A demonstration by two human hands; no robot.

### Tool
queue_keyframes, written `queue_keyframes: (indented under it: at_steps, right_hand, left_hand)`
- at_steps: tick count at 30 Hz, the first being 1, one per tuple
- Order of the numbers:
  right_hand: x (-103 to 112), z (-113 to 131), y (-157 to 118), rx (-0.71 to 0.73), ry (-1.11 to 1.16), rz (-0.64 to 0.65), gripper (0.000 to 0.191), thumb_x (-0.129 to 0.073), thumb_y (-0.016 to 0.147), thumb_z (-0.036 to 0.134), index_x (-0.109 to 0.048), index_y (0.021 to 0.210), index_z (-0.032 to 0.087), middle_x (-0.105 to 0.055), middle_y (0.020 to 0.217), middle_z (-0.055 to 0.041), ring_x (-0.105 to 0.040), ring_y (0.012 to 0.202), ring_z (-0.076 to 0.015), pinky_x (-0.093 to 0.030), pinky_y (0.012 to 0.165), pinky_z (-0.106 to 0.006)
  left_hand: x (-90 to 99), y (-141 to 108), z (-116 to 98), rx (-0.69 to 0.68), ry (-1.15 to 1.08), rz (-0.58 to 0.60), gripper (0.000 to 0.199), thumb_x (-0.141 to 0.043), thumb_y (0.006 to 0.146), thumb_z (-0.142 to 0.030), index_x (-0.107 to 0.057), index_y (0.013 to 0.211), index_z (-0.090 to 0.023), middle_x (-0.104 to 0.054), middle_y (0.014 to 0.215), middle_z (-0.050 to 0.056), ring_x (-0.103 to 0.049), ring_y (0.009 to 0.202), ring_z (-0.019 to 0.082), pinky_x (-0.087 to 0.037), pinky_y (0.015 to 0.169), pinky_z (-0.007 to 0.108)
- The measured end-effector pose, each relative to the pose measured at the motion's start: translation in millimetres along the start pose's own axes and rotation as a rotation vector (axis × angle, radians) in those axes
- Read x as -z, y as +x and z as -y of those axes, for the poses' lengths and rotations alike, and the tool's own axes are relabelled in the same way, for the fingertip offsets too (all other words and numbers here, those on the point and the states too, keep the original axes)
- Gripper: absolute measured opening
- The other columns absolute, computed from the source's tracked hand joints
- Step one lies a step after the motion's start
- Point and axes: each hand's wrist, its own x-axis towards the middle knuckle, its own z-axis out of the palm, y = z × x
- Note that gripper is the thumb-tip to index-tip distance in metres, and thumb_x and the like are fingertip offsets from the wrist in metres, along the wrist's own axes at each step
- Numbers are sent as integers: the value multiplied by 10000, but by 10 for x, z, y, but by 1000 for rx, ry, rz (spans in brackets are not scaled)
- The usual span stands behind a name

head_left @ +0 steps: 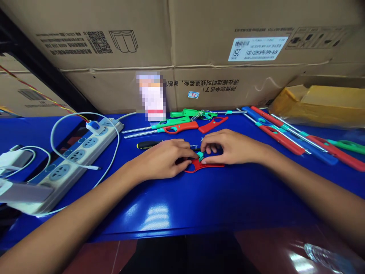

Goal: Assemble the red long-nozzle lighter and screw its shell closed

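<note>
A red lighter casing (214, 165) lies on the blue table in front of me, with a teal plastic trigger piece (200, 156) at its upper edge. My left hand (168, 158) closes on the casing's left end, thumb and fingertips beside the teal piece. From the other side, my right hand (232, 146) has its fingers curled and its thumb along the casing; its index tip and thumb close around the teal piece. Fingers partly hide the casing. Behind my left hand lies a screwdriver (146, 145) with a black and yellow handle, its shaft partly covered.
Green (178, 121) and red (182, 127) gas lighters lie behind my hands; several more lighters (285, 135) are piled at right. A white power strip (75, 156) with cables stands at left. A phone (152, 95), blurred out, leans on a large cardboard box (199, 49).
</note>
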Motion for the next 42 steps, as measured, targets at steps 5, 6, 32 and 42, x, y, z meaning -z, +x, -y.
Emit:
queue_keyframes:
  at_steps: [5, 6, 32, 42]
  right_hand:
    - [-21, 7, 9, -8, -92, -20, 301, -779, 971, 497, -749, 976, 198, -742, 891, -22, -655, 779, -171, -432, 673, -315]
    - [2, 0, 1, -13, -101, -12, 290, -772, 974, 488, -744, 955, 200, -741, 880, -20, -654, 770, -170, -429, 670, -317]
    - [-8, -187, 28, 72, -122, -186, 215, -659, 1023, 407, -770, 1028, 223, -739, 1089, -98, -689, 1018, -252, -516, 930, -409]
    - [-201, -79, 68, 103, -146, -273, 389, -495, 1119, 458, -647, 1418, 262, -666, 1392, -156, -581, 1344, -362, -465, 1184, -612]
  left_hand:
    - [-9, -10, -22, -12, 14, 10, 317, -572, 1083, -182, -790, 1311, -207, -743, 1087, 84, -699, 1019, 231, -541, 899, 382]
    - [-7, -13, -28, -19, 13, 11, 313, -578, 1083, -188, -791, 1310, -208, -754, 1092, 84, -700, 1025, 235, -542, 908, 388]
    - [238, -113, 290, 151, 205, 28, 158, -632, 973, -267, -776, 976, -200, -776, 953, 70, -696, 765, 200, -493, 701, 354]
    - [87, -53, 139, 154, 258, -169, 364, -571, 1103, -408, -707, 1295, -130, -731, 1268, 157, -690, 1179, 323, -567, 1048, 492]
